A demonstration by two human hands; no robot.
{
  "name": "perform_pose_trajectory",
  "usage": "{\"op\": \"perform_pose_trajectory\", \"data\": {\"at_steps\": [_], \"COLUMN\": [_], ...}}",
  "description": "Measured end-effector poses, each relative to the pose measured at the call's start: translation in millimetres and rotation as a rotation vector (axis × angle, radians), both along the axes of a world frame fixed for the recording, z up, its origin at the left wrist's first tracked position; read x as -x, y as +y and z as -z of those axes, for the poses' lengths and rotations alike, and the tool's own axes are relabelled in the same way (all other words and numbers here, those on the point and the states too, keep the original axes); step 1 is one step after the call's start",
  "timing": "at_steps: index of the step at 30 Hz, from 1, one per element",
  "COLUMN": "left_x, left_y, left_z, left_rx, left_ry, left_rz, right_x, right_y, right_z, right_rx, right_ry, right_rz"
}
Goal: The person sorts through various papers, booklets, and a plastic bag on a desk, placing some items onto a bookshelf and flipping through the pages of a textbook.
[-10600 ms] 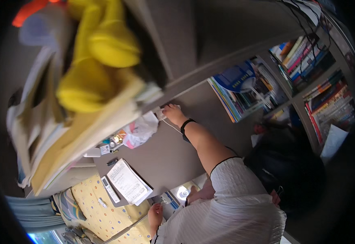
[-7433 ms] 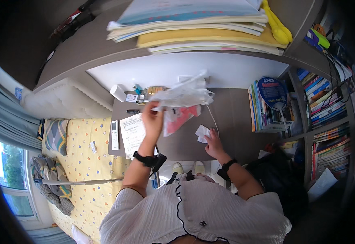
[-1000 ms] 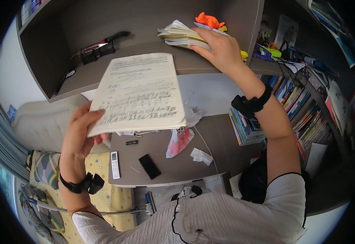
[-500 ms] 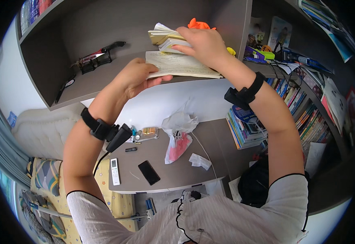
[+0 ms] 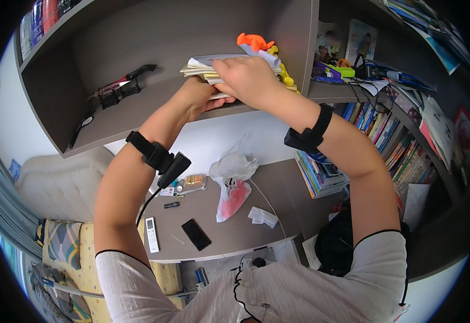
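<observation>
Papers point(image 5: 208, 67) are held in a stack on the shelf point(image 5: 138, 116), pressed between both hands. Nearest, on the desk point(image 5: 235, 237), a phone point(image 5: 196, 234), a remote point(image 5: 151, 234) and a plastic bag point(image 5: 232, 185) are seen, well below the stack. Higher up, the left hand point(image 5: 197, 99) is set under the stack's near edge, fingers curled beneath it; the right hand point(image 5: 246, 81) is laid flat on top, clasping the sheets. Behind, an orange toy point(image 5: 254, 40) and a yellow one point(image 5: 286, 81) touch the pile. A slide could be judged likely: loose sheets overhang the shelf edge and could spill onto the desk if either hand is lifted unevenly. Half a second earlier the stack was held further out; it has since been pushed deeper in.
</observation>
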State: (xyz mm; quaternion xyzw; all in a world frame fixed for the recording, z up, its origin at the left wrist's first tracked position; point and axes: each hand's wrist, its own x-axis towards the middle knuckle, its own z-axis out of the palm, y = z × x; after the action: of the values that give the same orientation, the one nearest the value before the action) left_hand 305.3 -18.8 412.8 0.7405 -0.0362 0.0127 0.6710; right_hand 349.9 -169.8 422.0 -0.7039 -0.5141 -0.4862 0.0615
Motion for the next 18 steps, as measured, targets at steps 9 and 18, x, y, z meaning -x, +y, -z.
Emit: {"op": "perform_pose_trajectory", "data": {"at_steps": [9,18], "left_x": [2,7], "left_y": [17,43], "left_z": [-3,5], "left_rx": [-0.055,-0.433], "left_ry": [0.048,-0.098], "left_rz": [0.072,-0.16], "right_x": [3,-1], "right_y": [-16,-29], "right_z": [26,53], "right_rx": [-0.158,-0.145], "right_ry": [0.127,0.092], "right_rz": [-0.136,-0.064]}}
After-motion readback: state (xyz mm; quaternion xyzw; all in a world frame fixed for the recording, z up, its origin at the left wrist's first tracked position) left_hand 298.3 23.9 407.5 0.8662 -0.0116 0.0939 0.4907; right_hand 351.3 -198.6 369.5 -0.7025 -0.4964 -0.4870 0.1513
